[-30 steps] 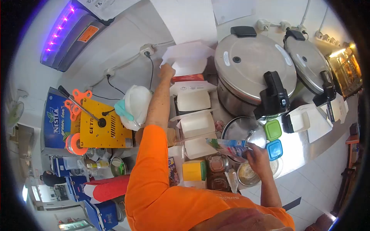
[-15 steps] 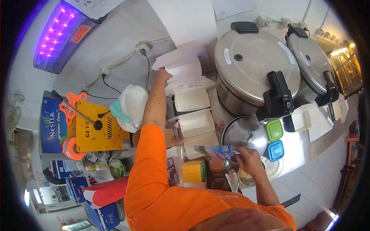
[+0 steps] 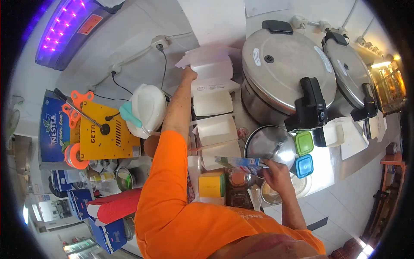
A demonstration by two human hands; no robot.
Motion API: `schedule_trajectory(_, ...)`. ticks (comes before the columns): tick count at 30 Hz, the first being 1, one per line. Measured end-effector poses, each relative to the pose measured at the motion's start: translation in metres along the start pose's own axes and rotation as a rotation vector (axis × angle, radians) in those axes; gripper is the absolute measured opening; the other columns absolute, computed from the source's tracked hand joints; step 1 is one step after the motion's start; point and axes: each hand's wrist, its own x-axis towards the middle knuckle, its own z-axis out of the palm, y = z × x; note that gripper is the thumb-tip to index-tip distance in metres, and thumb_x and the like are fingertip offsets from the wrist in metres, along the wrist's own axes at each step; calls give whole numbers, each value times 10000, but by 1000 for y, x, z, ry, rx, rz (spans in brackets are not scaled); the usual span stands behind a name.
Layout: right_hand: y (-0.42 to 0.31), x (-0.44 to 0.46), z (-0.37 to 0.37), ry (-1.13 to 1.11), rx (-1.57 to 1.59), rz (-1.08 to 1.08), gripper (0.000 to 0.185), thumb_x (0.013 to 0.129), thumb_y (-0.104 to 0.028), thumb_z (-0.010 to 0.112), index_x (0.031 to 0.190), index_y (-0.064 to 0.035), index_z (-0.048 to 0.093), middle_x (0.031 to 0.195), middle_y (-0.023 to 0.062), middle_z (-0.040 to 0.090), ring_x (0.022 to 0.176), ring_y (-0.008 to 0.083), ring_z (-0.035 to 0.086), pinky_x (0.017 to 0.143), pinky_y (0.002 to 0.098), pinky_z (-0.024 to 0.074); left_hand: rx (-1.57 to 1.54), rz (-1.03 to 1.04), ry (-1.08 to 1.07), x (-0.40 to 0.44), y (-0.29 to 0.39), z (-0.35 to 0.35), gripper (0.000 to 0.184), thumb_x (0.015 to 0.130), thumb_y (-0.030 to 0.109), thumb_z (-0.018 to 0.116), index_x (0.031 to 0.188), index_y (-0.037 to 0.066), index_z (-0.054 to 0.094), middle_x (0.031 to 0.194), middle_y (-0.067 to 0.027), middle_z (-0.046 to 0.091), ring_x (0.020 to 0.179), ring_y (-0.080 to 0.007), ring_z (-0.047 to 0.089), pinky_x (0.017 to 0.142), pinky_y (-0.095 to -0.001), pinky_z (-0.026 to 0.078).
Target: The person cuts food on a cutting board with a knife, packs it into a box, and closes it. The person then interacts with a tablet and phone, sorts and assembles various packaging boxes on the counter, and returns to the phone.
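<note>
My left hand (image 3: 189, 74) reaches to the back of the counter, its fingers closed on the edge of an open white paper box (image 3: 212, 68). Toward me, a row of open white boxes runs from there: one box (image 3: 212, 103), a second box (image 3: 216, 130) and a third box (image 3: 220, 153). My right hand (image 3: 276, 174) is closed on the end of a blue printed packet (image 3: 242, 163), held over the near edge of the third box. Beside this hand lies a round steel lid (image 3: 270, 147).
Two large steel cookers (image 3: 289, 69) (image 3: 349, 71) stand at the right. Green (image 3: 304, 143) and blue (image 3: 304, 166) lidded containers sit near the steel lid. A yellow machine (image 3: 105, 131) and a white rice bowl-like container (image 3: 148, 105) are left. A yellow box (image 3: 211, 184) is near me.
My left hand has drawn the back box toward the row, covering the red item seen there earlier. The packet in my right hand has swung flatter and moved left.
</note>
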Motion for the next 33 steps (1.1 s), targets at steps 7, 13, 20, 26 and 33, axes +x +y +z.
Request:
schedule_trajectory(7,11,-17,-2,55,-13,46,333,790,-70,728,1113,-79,649,820,195,688,740,402,679,621,486,532,83,-124,-141,-72,48,-93,760,774,627,697,1208,4,669,1013,-208,737,977,-357,718,910,-519,525)
schedule_trajectory(13,8,-10,0,89,-20,-34,347,798,-68,712,1138,-83,648,843,187,693,734,399,679,634,482,538,504,516,-65,-155,106,-109,573,801,550,732,1200,141,697,1160,-128,704,1123,-301,657,920,-549,493)
schedule_trajectory(20,0,-15,-9,214,1,29,315,842,-59,685,1153,-35,643,832,225,691,765,425,684,669,475,532,203,784,-104,-131,59,-50,399,843,215,746,1219,104,667,1146,-118,674,1154,-342,607,972,-468,497)
schedule_trajectory(26,1,-8,-11,291,-39,240,267,911,-76,649,1167,-2,627,847,267,688,797,453,688,672,455,533,173,769,164,-154,63,-41,365,857,236,739,1180,86,660,1113,-114,671,1130,-330,612,981,-437,497)
schedule_trajectory(33,-9,-19,-20,406,20,210,240,917,-67,640,1145,7,632,881,281,685,807,461,688,659,461,525,96,892,-390,-264,87,-106,376,832,313,758,1127,106,653,1044,-103,679,1021,-333,658,907,-471,536)
